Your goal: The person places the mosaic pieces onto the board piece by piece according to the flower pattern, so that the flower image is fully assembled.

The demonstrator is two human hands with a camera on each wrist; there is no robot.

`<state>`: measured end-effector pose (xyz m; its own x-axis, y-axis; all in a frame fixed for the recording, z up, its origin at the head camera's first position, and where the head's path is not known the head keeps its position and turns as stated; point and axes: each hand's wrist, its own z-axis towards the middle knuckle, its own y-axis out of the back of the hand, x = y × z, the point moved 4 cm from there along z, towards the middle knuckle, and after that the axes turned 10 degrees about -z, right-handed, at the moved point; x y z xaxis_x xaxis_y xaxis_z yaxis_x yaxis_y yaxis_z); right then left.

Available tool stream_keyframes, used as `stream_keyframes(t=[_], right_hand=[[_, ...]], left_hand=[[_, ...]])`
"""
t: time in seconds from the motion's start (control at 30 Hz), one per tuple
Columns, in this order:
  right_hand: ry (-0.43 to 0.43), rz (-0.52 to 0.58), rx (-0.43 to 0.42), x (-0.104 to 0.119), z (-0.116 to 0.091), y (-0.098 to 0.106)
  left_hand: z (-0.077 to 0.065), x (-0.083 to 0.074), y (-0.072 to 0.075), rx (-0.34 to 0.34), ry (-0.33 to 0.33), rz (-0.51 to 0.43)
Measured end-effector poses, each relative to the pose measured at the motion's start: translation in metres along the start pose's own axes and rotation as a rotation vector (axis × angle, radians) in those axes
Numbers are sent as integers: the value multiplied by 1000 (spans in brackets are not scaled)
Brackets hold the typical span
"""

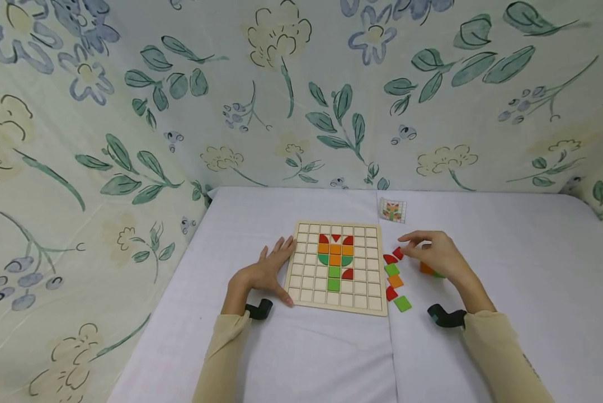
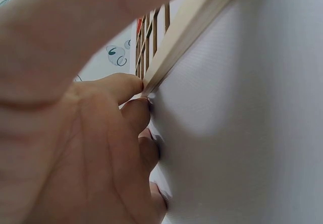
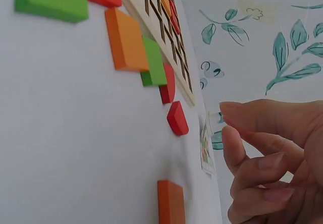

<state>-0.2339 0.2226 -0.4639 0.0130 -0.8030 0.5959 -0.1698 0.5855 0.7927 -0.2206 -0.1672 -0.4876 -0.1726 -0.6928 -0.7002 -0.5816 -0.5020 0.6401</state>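
Note:
A square wooden grid board (image 1: pixel 372 268) lies on the table, with red, orange and green pieces set as a flower. My left hand (image 1: pixel 267 274) rests at its left edge, fingers spread, touching the rim (image 2: pixel 174 42). My right hand (image 1: pixel 432 254) hovers right of the board, thumb and fingers bent near each other. Nothing shows between its fingertips (image 3: pixel 233 108) in the right wrist view. Nearest to it is a red quarter-circle piece (image 1: pixel 398 253); the same view shows this red piece (image 3: pixel 177 119) lying on the cloth, apart from the fingers.
Beside the board's right edge lie another red piece (image 1: pixel 390 259), a green square (image 1: pixel 392 270), an orange square (image 1: pixel 395 281), a red piece (image 1: pixel 392 293) and a green square (image 1: pixel 403 303). Orange pieces (image 1: pixel 425 268) sit partly behind my right hand. A pattern card (image 1: pixel 392 210) lies behind the board.

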Motion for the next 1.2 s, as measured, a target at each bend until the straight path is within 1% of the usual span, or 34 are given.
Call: stream_keyframes(t=[0.13,0.37,0.47,0.63,0.73,0.87,1.07,1.2], right_hand=[[-15,1,17,-13,2,2],[-34,-34,81,-27,4,6],[-26,-42,120,-34,3,10],[38,-49,184,-47,0,17],[82,-67,206,-55,-2,21],[118,-71,224,-66,-5,25],[152,-31,267,-81,-10,31],[159,-23,281,-85,-12,35]], left_hand=[[0,0,0,-2,4,1],[1,-1,0,0,10,1],[0,-1,0,0,10,3],[0,-1,0,-2,7,-3],[0,-1,0,-5,1,-5],[0,-1,0,-7,-1,-4],[0,1,0,-4,5,-1],[0,1,0,-3,4,2]])
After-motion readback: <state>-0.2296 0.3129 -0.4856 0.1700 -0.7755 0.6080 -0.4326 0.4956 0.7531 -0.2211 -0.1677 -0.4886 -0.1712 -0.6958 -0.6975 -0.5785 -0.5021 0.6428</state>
